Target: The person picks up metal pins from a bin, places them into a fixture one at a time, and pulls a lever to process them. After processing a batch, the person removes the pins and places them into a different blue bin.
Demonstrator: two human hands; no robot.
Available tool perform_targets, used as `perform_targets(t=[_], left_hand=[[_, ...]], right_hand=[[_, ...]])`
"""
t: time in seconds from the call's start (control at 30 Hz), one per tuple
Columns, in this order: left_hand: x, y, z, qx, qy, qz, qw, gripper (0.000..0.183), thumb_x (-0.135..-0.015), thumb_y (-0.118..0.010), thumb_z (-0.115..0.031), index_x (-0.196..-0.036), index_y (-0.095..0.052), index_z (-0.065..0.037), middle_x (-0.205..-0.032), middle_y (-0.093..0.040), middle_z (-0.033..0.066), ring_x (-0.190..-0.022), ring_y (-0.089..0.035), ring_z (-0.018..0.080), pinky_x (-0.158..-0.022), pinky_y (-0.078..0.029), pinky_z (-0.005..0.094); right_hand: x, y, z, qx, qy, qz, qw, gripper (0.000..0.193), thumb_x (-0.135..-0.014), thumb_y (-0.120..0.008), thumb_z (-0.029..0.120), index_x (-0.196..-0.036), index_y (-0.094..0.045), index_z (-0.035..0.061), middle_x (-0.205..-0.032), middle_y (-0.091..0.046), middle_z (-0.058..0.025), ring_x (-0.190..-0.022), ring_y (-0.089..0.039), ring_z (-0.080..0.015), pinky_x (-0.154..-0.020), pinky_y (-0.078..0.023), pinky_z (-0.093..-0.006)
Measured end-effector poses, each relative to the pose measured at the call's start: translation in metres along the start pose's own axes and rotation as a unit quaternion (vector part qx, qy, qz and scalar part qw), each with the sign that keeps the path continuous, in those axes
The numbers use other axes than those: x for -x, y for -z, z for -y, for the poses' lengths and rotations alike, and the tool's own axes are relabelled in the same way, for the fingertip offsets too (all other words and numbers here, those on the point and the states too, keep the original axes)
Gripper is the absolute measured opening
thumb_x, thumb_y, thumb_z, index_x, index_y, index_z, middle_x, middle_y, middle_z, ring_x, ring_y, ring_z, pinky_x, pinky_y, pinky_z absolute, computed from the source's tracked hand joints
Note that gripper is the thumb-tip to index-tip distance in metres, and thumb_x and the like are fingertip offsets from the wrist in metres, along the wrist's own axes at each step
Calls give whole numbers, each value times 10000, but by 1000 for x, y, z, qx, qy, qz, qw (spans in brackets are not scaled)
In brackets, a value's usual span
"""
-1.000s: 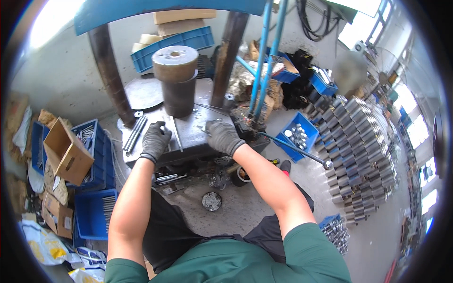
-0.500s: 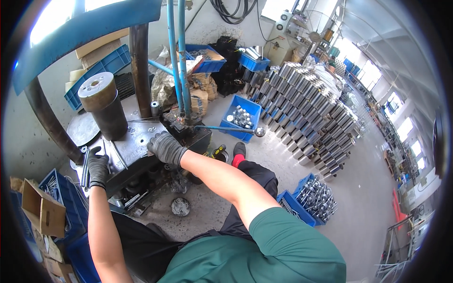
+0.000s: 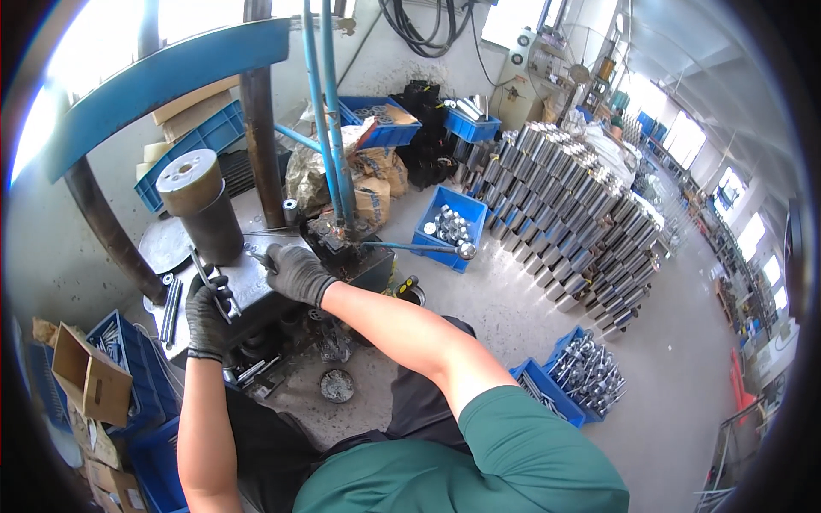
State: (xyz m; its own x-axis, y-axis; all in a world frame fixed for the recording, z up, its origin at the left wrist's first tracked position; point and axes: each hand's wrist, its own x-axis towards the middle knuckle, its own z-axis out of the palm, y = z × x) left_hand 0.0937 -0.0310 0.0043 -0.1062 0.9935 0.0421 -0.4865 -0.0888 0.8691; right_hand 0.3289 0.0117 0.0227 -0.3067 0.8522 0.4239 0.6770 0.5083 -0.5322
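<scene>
My left hand [image 3: 207,316], in a dark grey knit glove, is closed round a thin metal rod [image 3: 197,258], tilted over the near edge of the steel press table [image 3: 244,286]. Several similar metal rods [image 3: 172,309] lie side by side on the table just left of that hand. My right hand [image 3: 295,275], gloved alike, is over the table's right part with its fingers pinched together. Whatever small piece sits at its fingertips is too small to name. Behind both hands stands the thick dark press cylinder [image 3: 209,214] with a pale round top.
Blue press frame [image 3: 180,73] arches above the table. A lever with a ball end [image 3: 464,251] sticks out to the right. Blue bins [image 3: 445,224] of metal parts and stacked shiny tubes [image 3: 564,214] stand on the floor. An open cardboard box [image 3: 90,372] is at the left.
My left hand has come away from the rods at the table's left side and now holds one rod raised. My right hand stays over the table, fingers now pinched. The view has shifted slightly.
</scene>
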Motion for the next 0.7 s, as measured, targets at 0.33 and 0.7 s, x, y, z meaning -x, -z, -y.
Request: perform_targets(t=[0.33,0.7], left_hand=[[-4,-103,-2,-174,5,64,983,266,-938,-698,-175,-1175,-662,-61,-775,-582,-36,-516,-452,31,-447,-331,190],[-27,-80,39,-444,-216,133,859,281,-820,-777,-123,-1063,-649,-66,-874,-581,21,-654,-508,115,-574,-410,274]], right_hand=[[-5,6,-9,-449,-161,-100,873,245,-810,-799,196,-921,-672,18,-799,-690,-86,-737,-638,-168,-719,-540,-355],[-3,-3,-30,-428,-204,-70,878,253,-784,-735,120,-978,-655,-21,-806,-671,-119,-745,-634,-217,-700,-532,-382]])
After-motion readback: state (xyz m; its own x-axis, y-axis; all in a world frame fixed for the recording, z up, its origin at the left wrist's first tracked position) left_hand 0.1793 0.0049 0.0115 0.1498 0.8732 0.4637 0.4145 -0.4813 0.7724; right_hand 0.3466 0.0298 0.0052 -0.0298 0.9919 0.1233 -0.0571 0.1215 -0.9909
